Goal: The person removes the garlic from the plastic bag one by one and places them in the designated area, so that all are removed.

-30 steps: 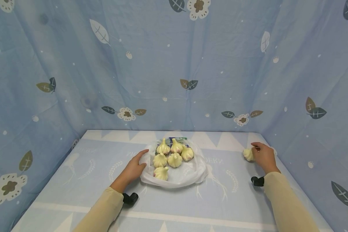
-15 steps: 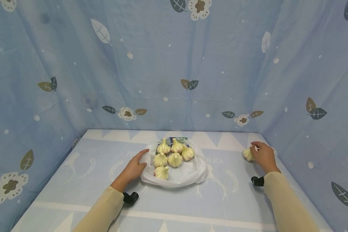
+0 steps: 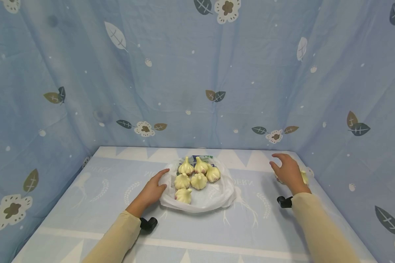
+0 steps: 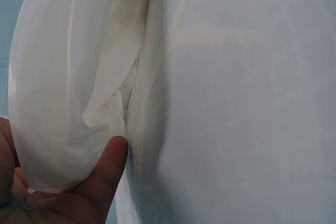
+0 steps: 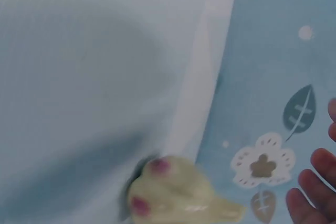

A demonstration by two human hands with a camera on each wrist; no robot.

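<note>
A white plastic bag (image 3: 228, 199), its rim rolled low, holds several pale garlic bulbs (image 3: 198, 181). My left hand (image 3: 153, 190) rests against the bag's left side, fingers and thumb spread along the rim. In the left wrist view, the bag's white film (image 4: 58, 87) bulges between the thumb (image 4: 111, 163) and the other fingers. My right hand (image 3: 288, 173) is over the table's right side, thumb and fingers apart, holding nothing. Partly hidden behind it, a garlic bulb (image 3: 304, 177) shows at its right; a sliver of pale yellow shows at its left. The right wrist view shows a garlic bulb (image 5: 176, 192) with purple spots.
A pale blue and white printed cloth (image 3: 95, 204) covers the table. Blue curtains (image 3: 184, 73) with leaf and flower prints stand behind and at both sides, the right one close to my right hand. Black wrist cameras (image 3: 148, 224) sit under both wrists.
My right hand has shifted left and its fingers have spread, moving off the garlic at the right and uncovering a bulb on its right side. The left hand and bag have stayed put.
</note>
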